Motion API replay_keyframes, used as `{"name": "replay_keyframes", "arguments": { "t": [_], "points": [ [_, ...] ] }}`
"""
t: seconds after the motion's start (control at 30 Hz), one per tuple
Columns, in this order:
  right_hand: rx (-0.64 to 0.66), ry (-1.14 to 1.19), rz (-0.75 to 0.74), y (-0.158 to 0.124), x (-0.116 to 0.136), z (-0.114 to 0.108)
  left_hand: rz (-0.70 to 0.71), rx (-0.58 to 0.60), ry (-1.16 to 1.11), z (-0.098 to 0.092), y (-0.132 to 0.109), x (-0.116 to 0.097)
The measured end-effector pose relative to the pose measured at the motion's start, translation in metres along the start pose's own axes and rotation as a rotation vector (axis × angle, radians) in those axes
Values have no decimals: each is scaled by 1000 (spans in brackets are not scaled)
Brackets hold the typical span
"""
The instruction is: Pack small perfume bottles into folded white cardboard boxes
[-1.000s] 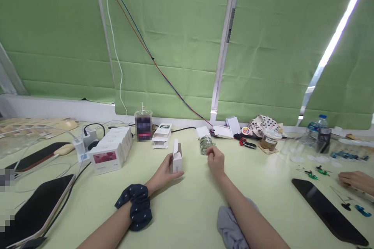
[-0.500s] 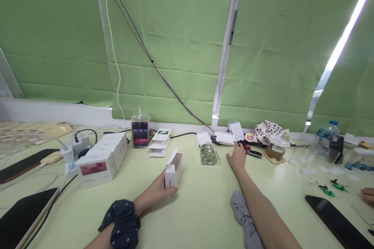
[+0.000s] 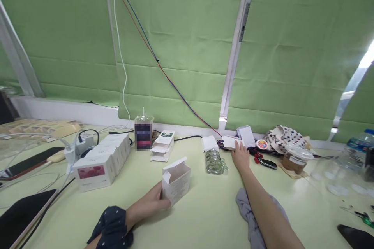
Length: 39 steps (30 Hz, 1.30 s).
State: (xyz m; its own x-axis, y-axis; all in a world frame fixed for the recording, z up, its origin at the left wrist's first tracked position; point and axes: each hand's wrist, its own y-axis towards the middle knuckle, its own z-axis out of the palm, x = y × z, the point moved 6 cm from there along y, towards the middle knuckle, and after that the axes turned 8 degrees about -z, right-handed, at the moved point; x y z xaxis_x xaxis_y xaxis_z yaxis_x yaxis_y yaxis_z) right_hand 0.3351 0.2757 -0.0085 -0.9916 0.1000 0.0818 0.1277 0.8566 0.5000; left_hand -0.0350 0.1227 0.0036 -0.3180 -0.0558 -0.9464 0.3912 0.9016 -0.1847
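My left hand (image 3: pixel 153 199) is closed round a small white cardboard box (image 3: pixel 176 187), which stands upright with its top flap raised. It is tilted so that its broad printed side faces me. My right hand (image 3: pixel 241 157) reaches toward the back of the table, palm down with its fingers stretched out. Its fingertips touch the near edge of a flat white box (image 3: pixel 230 142); no grip on it shows. To the left of that hand lie clear greenish glass-like pieces (image 3: pixel 214 162), stacked before a small white paper piece (image 3: pixel 209 143).
White boxes (image 3: pixel 99 163) stand in a row at left, near a power strip (image 3: pixel 76 151) with cables. An opened white box (image 3: pixel 163 146) and a drink cup (image 3: pixel 143 134) stand behind. Red-and-black pliers (image 3: pixel 265 162), a food tub (image 3: pixel 295 158) and grey cloth (image 3: pixel 248 210) are at right.
My right hand has come to the flat white box at the back. The box in my left hand has turned, showing its broad side. The view has shifted left.
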Motion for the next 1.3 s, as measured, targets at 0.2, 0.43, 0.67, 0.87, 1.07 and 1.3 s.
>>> {"name": "replay_keyframes", "arguments": {
  "t": [0.2,0.43,0.67,0.87,1.07,1.3],
  "points": [
    [6,42,31,0,-3,1,4,2,-31,2,0,-2],
    [20,46,56,-2,0,-2,21,-9,-82,4,-1,-7],
    [-84,258,122,-1,-3,-9,18,-8,-103,2,-2,-8],
    [-230,710,417,-10,-39,-13,-2,-25,-80,1,-2,-11],
    [-321,868,497,-31,-49,-20,49,-42,-103,-1,1,-8],
    [-421,1001,497,-69,-23,-53,173,-61,-76,4,-3,-24]
  ]
}}
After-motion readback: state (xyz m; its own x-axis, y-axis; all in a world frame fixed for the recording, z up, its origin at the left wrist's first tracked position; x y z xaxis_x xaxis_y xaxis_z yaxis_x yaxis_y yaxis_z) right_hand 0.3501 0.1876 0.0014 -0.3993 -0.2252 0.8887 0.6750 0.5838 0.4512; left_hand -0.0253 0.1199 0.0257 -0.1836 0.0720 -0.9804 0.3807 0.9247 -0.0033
